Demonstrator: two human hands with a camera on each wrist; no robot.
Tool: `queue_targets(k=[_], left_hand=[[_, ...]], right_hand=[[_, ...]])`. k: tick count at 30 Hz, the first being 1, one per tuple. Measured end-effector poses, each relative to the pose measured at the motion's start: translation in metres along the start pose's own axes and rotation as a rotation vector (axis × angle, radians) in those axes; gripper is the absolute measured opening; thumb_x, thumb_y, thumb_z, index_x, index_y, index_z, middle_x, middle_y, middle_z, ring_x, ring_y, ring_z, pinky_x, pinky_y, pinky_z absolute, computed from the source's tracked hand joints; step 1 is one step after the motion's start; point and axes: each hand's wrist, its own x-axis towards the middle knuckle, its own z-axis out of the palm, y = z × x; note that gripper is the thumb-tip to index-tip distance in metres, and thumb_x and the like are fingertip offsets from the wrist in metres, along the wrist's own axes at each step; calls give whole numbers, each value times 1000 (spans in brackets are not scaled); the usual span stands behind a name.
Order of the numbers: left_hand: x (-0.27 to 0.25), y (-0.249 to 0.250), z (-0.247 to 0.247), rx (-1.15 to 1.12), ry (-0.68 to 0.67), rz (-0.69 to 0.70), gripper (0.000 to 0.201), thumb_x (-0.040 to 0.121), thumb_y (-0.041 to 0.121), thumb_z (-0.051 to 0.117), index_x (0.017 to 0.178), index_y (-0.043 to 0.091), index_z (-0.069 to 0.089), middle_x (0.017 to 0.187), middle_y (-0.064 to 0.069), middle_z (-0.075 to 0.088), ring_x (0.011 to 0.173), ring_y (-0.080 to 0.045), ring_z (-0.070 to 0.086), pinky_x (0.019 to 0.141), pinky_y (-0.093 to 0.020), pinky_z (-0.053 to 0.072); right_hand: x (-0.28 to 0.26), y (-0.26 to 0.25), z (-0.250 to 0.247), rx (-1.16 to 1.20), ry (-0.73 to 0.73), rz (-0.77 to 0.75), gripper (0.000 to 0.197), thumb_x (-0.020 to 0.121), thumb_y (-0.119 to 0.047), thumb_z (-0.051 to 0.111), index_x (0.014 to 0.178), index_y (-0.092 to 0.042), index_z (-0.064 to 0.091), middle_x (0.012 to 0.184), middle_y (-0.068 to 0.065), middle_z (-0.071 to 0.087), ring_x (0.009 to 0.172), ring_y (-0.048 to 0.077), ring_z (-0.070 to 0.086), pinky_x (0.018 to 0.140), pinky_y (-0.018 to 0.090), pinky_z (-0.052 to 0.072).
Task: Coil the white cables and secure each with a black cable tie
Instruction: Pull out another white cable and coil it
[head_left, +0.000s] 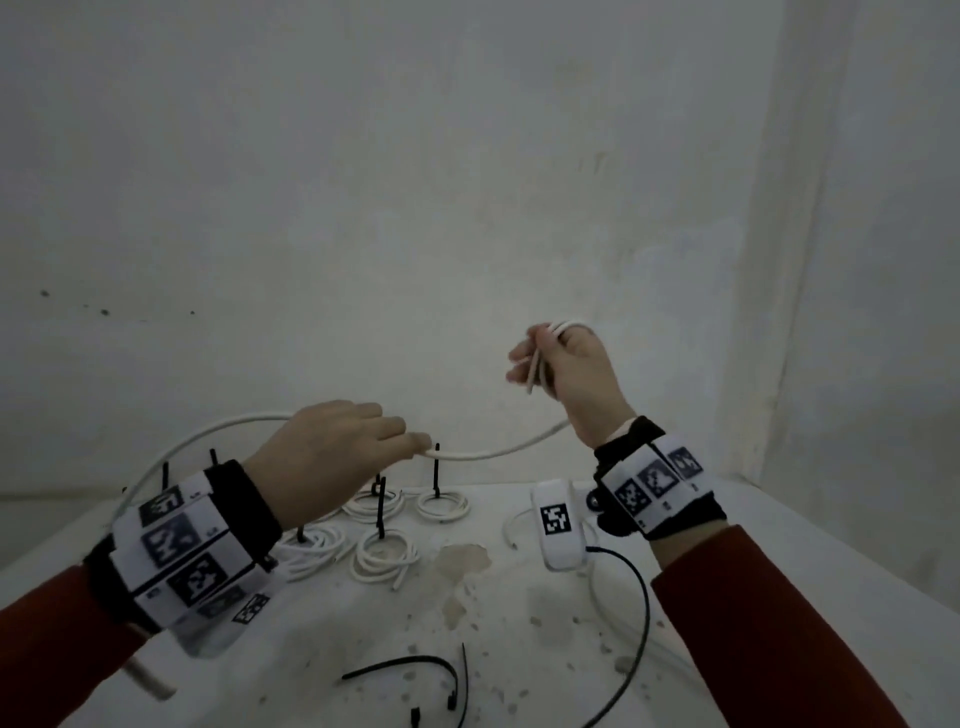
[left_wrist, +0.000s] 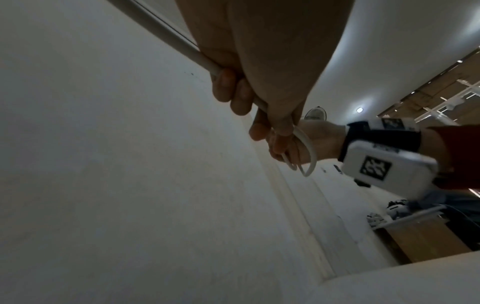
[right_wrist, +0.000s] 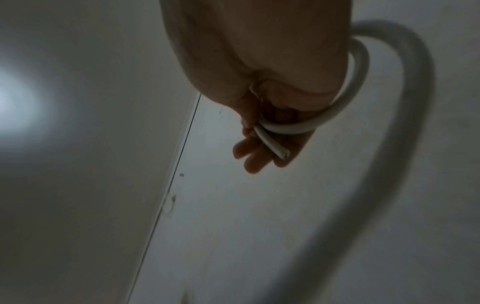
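Observation:
A white cable (head_left: 498, 452) runs through the air between my two hands. My right hand (head_left: 566, 369) is raised above the table and holds the cable's first loop, the cut end (right_wrist: 272, 144) lying across its fingers (right_wrist: 249, 156). My left hand (head_left: 343, 447) is lower and to the left and pinches the cable (left_wrist: 166, 35) between thumb and fingers; the free length arcs back over my left wrist. Several coiled white cables (head_left: 384, 556) with upright black ties (head_left: 436, 467) lie on the table behind the hands. Loose black cable ties (head_left: 410, 670) lie at the table's front.
The white table (head_left: 545, 649) is stained and speckled. A white device with a marker (head_left: 556, 525) hangs under my right wrist. Another uncoiled white cable (head_left: 511, 525) and a long black tie (head_left: 636, 623) lie at the right. Walls close the table in behind and at the right.

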Motion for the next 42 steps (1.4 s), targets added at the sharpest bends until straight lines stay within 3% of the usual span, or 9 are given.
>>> queue_targets(k=[8, 14, 16, 19, 24, 29, 32, 37, 42], left_hand=[[-6, -28, -18, 30, -38, -102, 33, 82, 16, 40, 97, 20, 68, 70, 4, 60, 57, -23, 55, 45, -23, 30], [-10, -41, -12, -32, -41, -188, 25, 82, 3, 59, 99, 21, 63, 70, 0, 62, 55, -25, 57, 43, -28, 39], [-10, -40, -13, -97, -54, -213, 15, 89, 19, 47, 101, 24, 55, 71, 1, 62, 56, -25, 56, 43, -30, 42], [-9, -35, -10, -221, -65, -291, 26, 93, 36, 28, 102, 26, 50, 77, 5, 57, 61, -22, 55, 47, -32, 44], [-4, -16, -19, -679, 23, -394, 31, 85, 59, 44, 102, 38, 60, 82, 20, 60, 67, -4, 54, 62, -21, 44], [-1, -6, -27, -1185, 121, -459, 65, 77, 77, 44, 100, 22, 71, 80, 1, 69, 57, -6, 53, 51, -12, 39], [-2, -6, -24, -1325, 155, -631, 70, 71, 83, 44, 84, 20, 71, 71, -5, 65, 54, -10, 48, 44, -10, 30], [-5, -7, -14, -1487, 166, -737, 56, 68, 75, 57, 75, 21, 69, 72, -1, 59, 72, -16, 52, 72, -30, 42], [2, -2, -6, -1694, 195, -743, 39, 72, 59, 68, 75, 20, 66, 69, 1, 49, 62, -11, 48, 69, -30, 43]], right_hand=[[-39, 22, 5, -819, -520, 91, 23, 101, -12, 37, 85, -13, 53, 78, 2, 69, 55, 15, 59, 54, 18, 43], [-57, 20, 8, -602, -565, 154, 43, 103, -34, 36, 87, -4, 62, 60, -11, 45, 53, 5, 41, 59, 22, 35], [-62, 13, 12, -629, -585, 106, 54, 99, -49, 34, 72, -11, 61, 52, -13, 42, 51, 7, 38, 58, 21, 33], [-66, 4, 20, -500, -630, 100, 57, 98, -47, 39, 55, -10, 42, 49, -2, 33, 43, 11, 26, 48, 17, 26], [-66, 6, 43, 23, -696, 198, 57, 97, -34, 45, 42, -21, 32, 40, -10, 23, 35, 7, 16, 44, 23, 12], [-66, -4, 65, 192, -654, 243, 67, 80, -76, 32, 38, -24, 34, 34, -9, 21, 32, 9, 18, 45, 25, 16], [-63, -3, 73, 202, -601, 241, 67, 85, -70, 28, 39, -21, 34, 34, -5, 21, 32, 12, 19, 45, 24, 22], [-62, 2, 75, 171, -486, 191, 52, 87, -55, 39, 56, -14, 49, 37, -6, 24, 35, 13, 22, 50, 28, 27], [-60, 9, 68, 237, -474, 170, 39, 94, -39, 40, 74, -8, 52, 39, -9, 28, 41, 13, 30, 55, 29, 32]])
